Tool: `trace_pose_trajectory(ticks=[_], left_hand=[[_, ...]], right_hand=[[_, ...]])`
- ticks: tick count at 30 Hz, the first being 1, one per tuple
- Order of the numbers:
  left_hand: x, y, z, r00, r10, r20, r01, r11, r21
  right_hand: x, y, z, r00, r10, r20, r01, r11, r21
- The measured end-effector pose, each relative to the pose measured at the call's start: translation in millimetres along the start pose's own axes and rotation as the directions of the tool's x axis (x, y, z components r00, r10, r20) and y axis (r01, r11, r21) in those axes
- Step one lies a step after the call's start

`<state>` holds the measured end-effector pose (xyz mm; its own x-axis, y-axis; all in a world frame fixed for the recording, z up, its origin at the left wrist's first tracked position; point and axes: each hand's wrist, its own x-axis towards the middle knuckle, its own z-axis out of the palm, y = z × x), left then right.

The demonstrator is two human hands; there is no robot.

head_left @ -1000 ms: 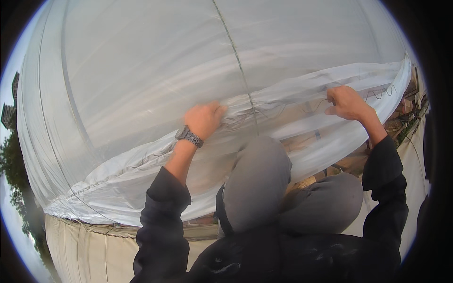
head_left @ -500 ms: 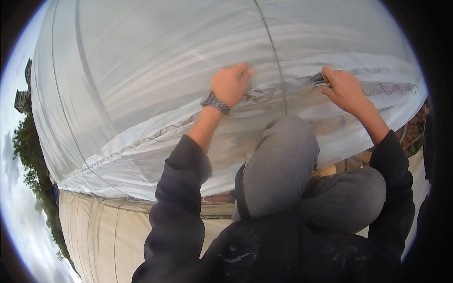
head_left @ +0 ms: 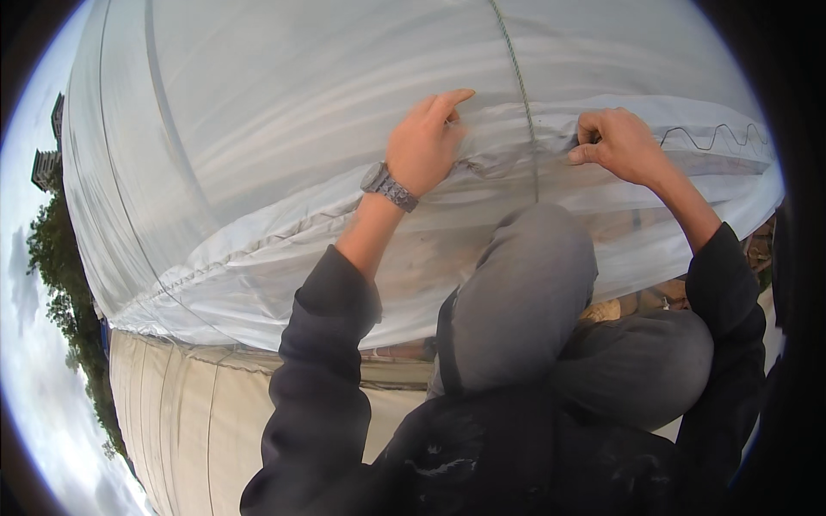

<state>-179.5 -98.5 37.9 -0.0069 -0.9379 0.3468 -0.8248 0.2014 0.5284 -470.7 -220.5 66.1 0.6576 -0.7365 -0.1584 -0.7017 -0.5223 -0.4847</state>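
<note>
Translucent plastic sheeting (head_left: 284,112) spreads over a curved frame in front of me. A gathered seam (head_left: 258,249) runs across it from lower left to right. Over this seam is my left hand (head_left: 423,144), its index finger stretched to the upper right and the other fingers loosely bent, with nothing visible in them. My right hand (head_left: 618,144) is closed in a pinch at the seam, right of a green rope (head_left: 520,77). A zigzag wire (head_left: 718,138) leads into that hand from the right. What lies between my hands at the seam is blurred.
My bent knees (head_left: 525,292) are close below the seam. Beige sheeting (head_left: 172,413) lies lower left, along the plastic's edge. Brownish material (head_left: 637,301) shows under the sheet at right. Trees (head_left: 56,258) and a building (head_left: 47,168) stand far left.
My left index finger has straightened up and away from the seam. The right hand still pinches, its wrist slightly lower. The whole view has shifted a little.
</note>
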Motion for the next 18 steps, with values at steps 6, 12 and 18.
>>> trace_pose_trajectory(ticks=[6,12,18], left_hand=[[-18.3,-8.9,7.8,0.986,0.145,-0.083,-0.141,0.989,0.05],[-15.8,-13.4,15.9,0.964,0.181,-0.195,-0.18,0.983,0.02],[-17.5,-22.3,10.0,0.965,0.258,-0.041,-0.256,0.966,0.045]], right_hand=[[18.0,-6.7,8.8,0.993,-0.097,-0.061,0.086,0.982,-0.168],[23.9,-14.8,5.7,0.977,-0.214,-0.009,0.204,0.94,-0.272],[22.4,-25.8,19.4,0.934,-0.356,-0.039,0.326,0.891,-0.316]])
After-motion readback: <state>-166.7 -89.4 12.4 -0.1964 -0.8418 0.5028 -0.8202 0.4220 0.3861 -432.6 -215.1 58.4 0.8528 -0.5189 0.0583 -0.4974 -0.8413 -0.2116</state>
